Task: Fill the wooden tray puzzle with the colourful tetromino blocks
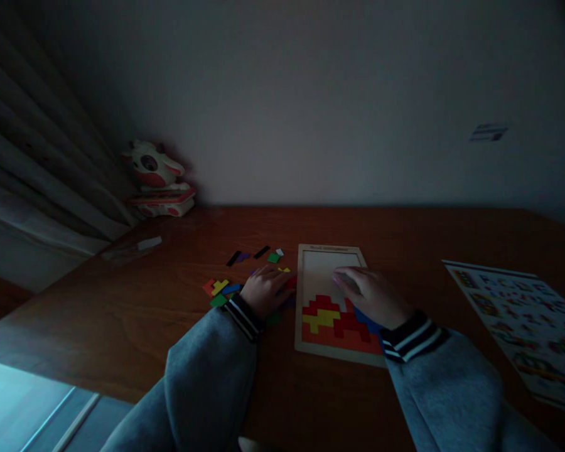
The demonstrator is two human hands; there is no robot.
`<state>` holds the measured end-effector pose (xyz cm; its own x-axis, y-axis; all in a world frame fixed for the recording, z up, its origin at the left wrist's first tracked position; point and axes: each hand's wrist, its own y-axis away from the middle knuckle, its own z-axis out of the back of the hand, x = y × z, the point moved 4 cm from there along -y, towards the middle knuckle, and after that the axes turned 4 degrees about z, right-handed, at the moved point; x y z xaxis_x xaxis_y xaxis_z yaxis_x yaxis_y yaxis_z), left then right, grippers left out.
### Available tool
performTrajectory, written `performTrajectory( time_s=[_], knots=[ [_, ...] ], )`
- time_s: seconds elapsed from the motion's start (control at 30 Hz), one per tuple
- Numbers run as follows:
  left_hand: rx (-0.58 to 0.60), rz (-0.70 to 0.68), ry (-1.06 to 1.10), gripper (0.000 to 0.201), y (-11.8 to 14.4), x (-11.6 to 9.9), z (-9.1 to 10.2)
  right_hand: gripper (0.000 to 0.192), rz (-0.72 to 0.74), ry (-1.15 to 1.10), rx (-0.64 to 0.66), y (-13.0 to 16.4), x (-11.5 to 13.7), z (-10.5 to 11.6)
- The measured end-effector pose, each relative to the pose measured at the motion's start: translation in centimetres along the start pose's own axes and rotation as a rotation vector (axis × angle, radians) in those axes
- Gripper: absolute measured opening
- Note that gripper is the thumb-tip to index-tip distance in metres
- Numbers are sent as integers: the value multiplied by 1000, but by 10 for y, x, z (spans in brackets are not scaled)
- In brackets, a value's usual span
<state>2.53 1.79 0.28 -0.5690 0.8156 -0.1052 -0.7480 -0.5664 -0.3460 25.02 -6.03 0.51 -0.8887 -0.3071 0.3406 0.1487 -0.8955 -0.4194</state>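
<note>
A wooden puzzle board [299, 263] lies on the table, its lower part filled with red, yellow, orange and blue block-shaped pieces. The upper part of its tray shows bare. Over the board's right side rests my right hand [374, 296], fingers stretched toward the left and no piece visible in them. My left hand [264, 290] is just left of the board, palm down with fingers apart over loose pieces. A red piece [290, 282] lies by its fingertips, at the board's left edge. A yellow piece [220, 287] and a blue piece [231, 289] lie left of that hand.
Black strips [262, 252] and a green piece [274, 258] lie beyond my left hand. A printed picture sheet [522, 320] is on the right. A cow-shaped toy [153, 166] stands at the back left, near a curtain [42, 144]. A wall closes off the back.
</note>
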Motion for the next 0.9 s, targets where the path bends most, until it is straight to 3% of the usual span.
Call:
performTrajectory(
  time_s=[0.23, 0.53, 0.7, 0.9],
  knots=[
    [-1, 88, 27, 34, 1, 3, 1, 27, -3, 4, -3, -1, 2, 2],
    [-177, 80, 50, 29, 1, 2, 4, 27, 5, -1, -11, 0, 0, -1],
    [-239, 127, 296, 25, 1, -6, 10, 20, 30, -123, -91, -3, 15, 3],
    [-264, 99, 602, 21, 2, -24, 16, 20, -24, -449, -21, -5, 36, 0]
  ],
)
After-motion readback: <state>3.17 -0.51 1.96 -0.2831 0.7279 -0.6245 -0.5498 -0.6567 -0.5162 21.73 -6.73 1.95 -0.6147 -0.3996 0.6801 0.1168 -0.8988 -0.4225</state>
